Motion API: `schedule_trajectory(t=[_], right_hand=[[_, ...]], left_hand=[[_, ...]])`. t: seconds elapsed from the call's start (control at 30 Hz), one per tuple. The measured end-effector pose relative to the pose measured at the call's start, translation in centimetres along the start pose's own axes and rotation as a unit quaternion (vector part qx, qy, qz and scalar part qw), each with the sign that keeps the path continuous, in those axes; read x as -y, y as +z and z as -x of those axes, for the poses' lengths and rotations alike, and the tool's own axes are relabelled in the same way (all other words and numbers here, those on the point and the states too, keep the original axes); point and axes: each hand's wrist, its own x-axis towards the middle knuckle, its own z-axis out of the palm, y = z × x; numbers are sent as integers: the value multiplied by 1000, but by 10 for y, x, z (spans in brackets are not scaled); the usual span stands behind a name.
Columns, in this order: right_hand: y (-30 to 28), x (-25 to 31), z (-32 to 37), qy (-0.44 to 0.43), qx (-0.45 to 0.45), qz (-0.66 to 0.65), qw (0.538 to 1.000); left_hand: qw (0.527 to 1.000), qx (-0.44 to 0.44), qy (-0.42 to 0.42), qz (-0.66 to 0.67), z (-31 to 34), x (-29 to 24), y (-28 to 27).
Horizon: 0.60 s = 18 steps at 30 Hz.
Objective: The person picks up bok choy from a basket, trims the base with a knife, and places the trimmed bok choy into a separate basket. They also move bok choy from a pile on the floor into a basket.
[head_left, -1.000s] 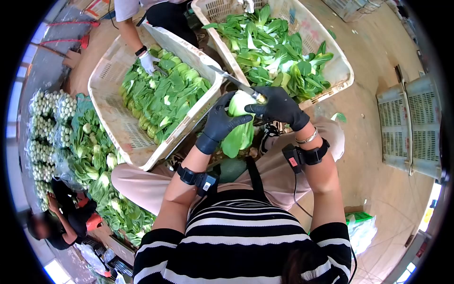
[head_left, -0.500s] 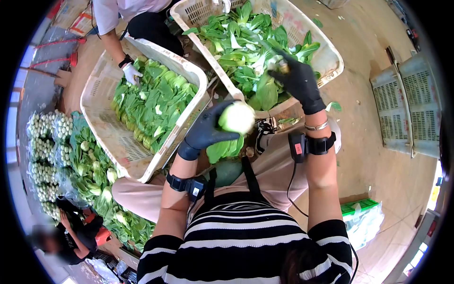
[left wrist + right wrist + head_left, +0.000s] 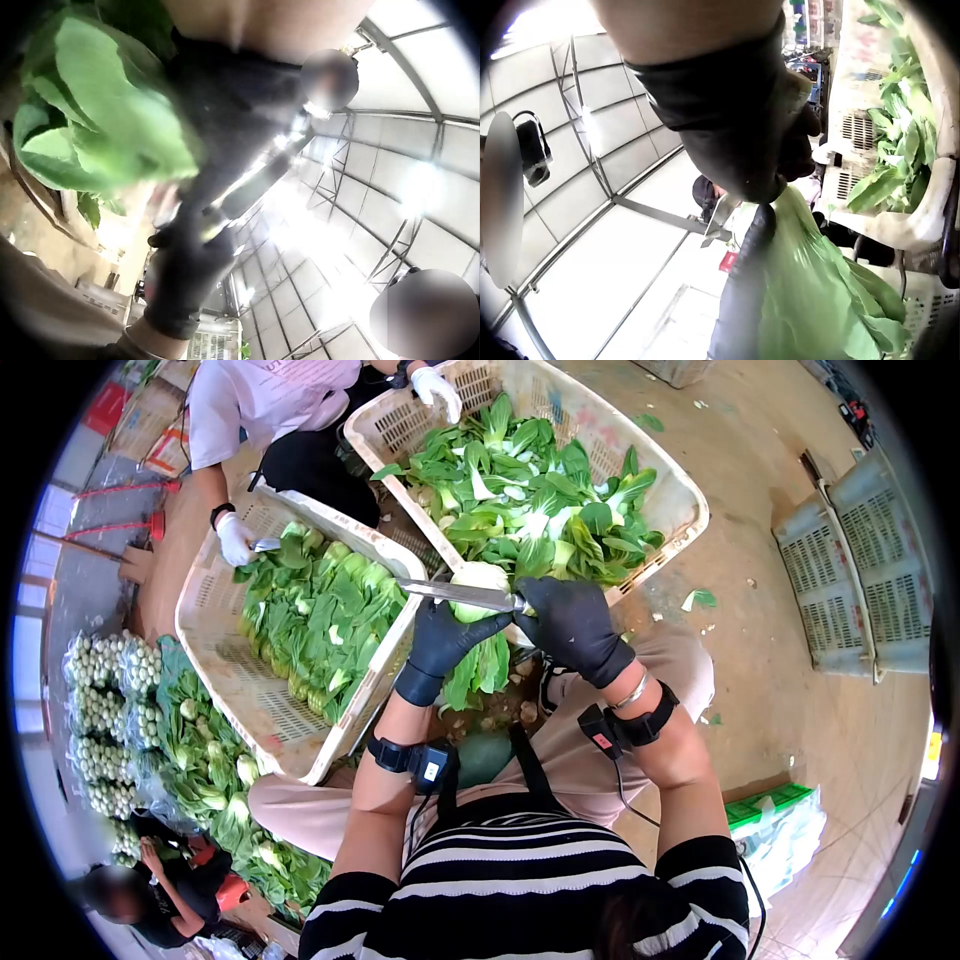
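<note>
Black-gloved, my left hand (image 3: 448, 638) grips a head of bok choy (image 3: 487, 668) in front of my lap. Its pale base shows behind the knife, and its leaves hang down below my fingers. My right hand (image 3: 572, 626), in a black glove too, holds a knife (image 3: 462, 595) by its handle. The blade points left, crossing over the bok choy and my left hand in the head view. Both hands meet at the bok choy. Broad green leaves (image 3: 810, 285) spread below my right hand in the right wrist view.
A white crate (image 3: 225, 695) with packed bok choy stands ahead left. Another crate (image 3: 690, 510) with loose leaves stands ahead right. Someone in white gloves (image 3: 236, 540) sits beyond them. A bok choy pile (image 3: 215, 770) lies at left, grey crates (image 3: 825, 575) at right.
My right hand with the knife swung out over the right crate, then came back to the bok choy. The bok choy's base tipped up and away again. The other person's second gloved hand appeared.
</note>
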Motion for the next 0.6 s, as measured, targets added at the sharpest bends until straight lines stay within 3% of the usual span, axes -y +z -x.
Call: schedule_trajectory(t=[0.03, 0.1, 0.33, 0.4, 0.43, 0.5, 0.6], right_hand=[[1, -2, -1, 3, -2, 1, 1000], [2, -4, -1, 32, 9, 11, 999], [-1, -5, -1, 46, 24, 21, 998], [4, -16, 1, 81, 18, 26, 996], [25, -51, 11, 199, 69, 45, 976], [7, -98, 25, 276, 191, 113, 935], [-17, -83, 15, 262, 87, 95, 956]], left_hand=[[1000, 3, 1, -1, -2, -1, 0], [990, -6, 40, -135, -4, -2, 1], [993, 1, 92, -75, -5, -6, 1], [984, -10, 119, -134, -5, -16, -3], [971, -19, 143, -193, -2, -24, -5], [977, 0, 140, -160, 3, -36, -15], [987, 33, 129, -87, -3, -35, -23]])
